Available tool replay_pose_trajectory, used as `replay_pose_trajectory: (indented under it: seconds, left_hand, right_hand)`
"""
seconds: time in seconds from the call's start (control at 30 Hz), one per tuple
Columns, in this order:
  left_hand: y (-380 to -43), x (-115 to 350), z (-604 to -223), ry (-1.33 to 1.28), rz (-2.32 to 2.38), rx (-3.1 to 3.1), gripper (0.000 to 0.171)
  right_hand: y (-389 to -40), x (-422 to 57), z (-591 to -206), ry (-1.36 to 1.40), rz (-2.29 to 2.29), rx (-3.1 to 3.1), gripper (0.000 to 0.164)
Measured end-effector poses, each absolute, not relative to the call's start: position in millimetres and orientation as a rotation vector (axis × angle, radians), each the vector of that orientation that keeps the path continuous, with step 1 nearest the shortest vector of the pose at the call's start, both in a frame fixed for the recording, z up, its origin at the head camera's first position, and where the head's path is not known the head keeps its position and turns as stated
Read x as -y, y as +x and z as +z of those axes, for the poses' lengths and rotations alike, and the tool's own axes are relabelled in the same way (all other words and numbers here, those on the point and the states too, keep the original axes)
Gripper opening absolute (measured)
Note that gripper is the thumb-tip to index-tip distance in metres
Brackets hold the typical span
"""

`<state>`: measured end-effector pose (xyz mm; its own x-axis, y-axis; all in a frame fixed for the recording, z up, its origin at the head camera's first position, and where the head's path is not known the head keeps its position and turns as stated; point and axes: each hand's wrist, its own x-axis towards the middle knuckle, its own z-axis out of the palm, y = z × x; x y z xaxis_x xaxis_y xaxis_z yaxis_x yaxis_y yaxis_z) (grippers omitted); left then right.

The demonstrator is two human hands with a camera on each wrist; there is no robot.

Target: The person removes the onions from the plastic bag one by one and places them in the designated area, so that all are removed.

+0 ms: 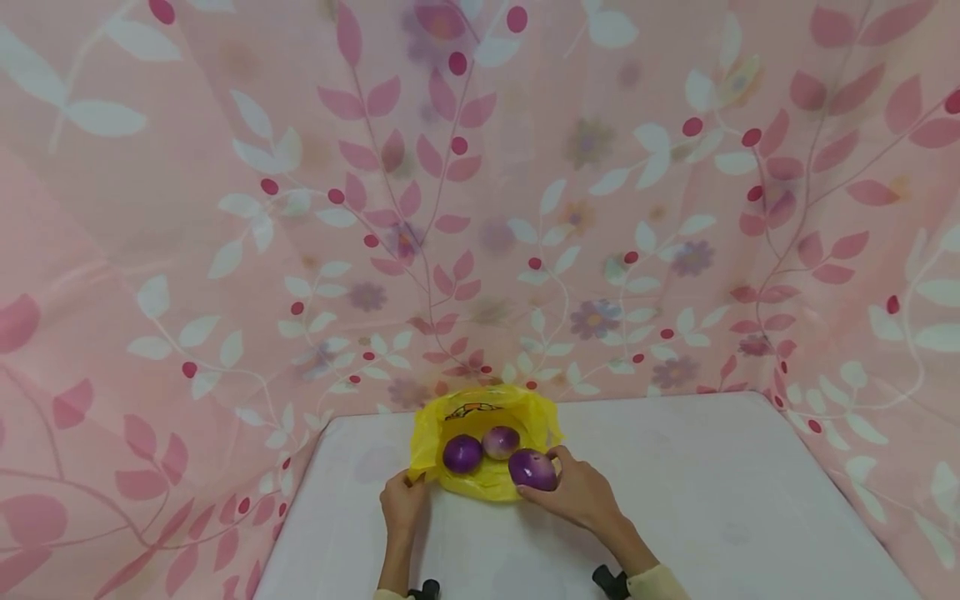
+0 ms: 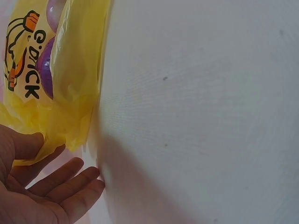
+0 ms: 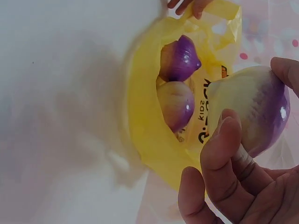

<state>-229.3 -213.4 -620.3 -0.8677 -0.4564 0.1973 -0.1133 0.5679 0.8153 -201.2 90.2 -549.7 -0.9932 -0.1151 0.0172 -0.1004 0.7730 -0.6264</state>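
A yellow plastic bag [image 1: 487, 487] lies open on the white table [image 1: 712, 500], with two purple onions [image 1: 462, 454] [image 1: 501, 442] inside it. My right hand [image 1: 551, 477] grips a third purple-and-white onion [image 1: 532, 469] at the bag's right rim. In the right wrist view its fingers [image 3: 224, 154] curl round that onion [image 3: 254, 107], just outside the bag's mouth [image 3: 145, 140]. My left hand [image 1: 405, 487] holds the bag's left edge. In the left wrist view the thumb [image 2: 25, 144] lies over the bag's edge [image 2: 70, 107] while the other fingers stay nearly straight.
Pink cloth printed with leaves and flowers [image 1: 600, 208] hangs behind and along both sides of the table. The table's left edge [image 1: 292, 517] and right edge [image 1: 847, 492] slope toward me. Bare white tabletop [image 2: 201, 112] spreads to the right of the bag.
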Motion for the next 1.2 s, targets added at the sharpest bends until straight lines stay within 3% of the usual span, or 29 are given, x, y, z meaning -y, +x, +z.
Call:
replay_pose_trajectory:
  seconds: [0.57, 1.2]
  left_hand:
    - [-229, 215, -621, 0.446, -1.173, 2.412, 0.012]
    - [-229, 213, -621, 0.453, -1.219, 2.433, 0.006]
  right_hand:
    - [-198, -115, -547, -0.15, -1.068, -3.023, 0.077]
    - [-202, -164, -558, 0.039, -0.981, -3.012, 0.09]
